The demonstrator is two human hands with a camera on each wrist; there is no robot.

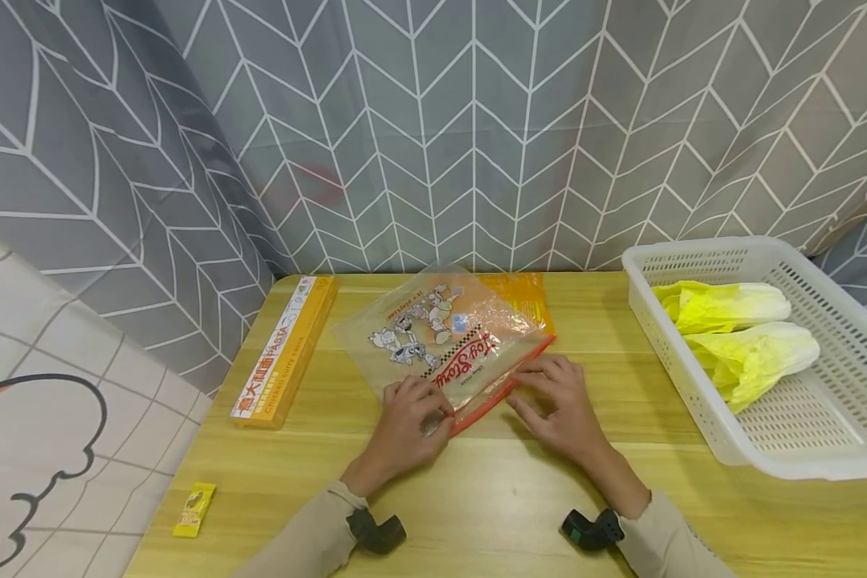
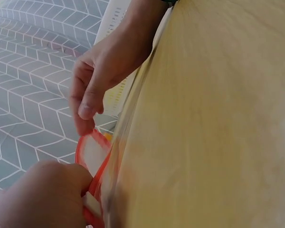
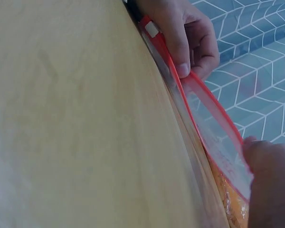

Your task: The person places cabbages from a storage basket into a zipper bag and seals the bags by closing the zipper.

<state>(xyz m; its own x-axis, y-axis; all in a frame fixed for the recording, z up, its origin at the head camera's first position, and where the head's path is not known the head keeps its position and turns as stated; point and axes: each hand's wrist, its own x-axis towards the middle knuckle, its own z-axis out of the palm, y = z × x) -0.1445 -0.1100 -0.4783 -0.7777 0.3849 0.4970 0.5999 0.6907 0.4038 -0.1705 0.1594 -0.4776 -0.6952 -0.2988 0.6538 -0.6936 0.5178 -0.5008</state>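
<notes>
A clear zip bag [image 1: 433, 345] printed with cartoon figures and "Toy Story" lies flat on the table, its red-edged mouth towards me. My left hand [image 1: 413, 417] pinches the red edge between thumb and fingers near one corner, beside the white slider [image 3: 152, 29]. At the other end of the mouth, my right hand [image 1: 559, 405] touches the red rim [image 2: 80, 149] with its fingertips, the thumb standing apart. Between the hands the mouth gapes, its two red lips spread in the right wrist view. An orange packet [image 1: 516, 293] is partly hidden under the bag.
On the left lies an orange and white pasta box [image 1: 285, 353]. A small yellow sachet [image 1: 195, 510] is near the table's left edge. At the right, a white plastic basket [image 1: 730, 445] holds two cabbage heads [image 1: 755, 357]. A patterned curtain [image 1: 433, 160] hangs behind the table.
</notes>
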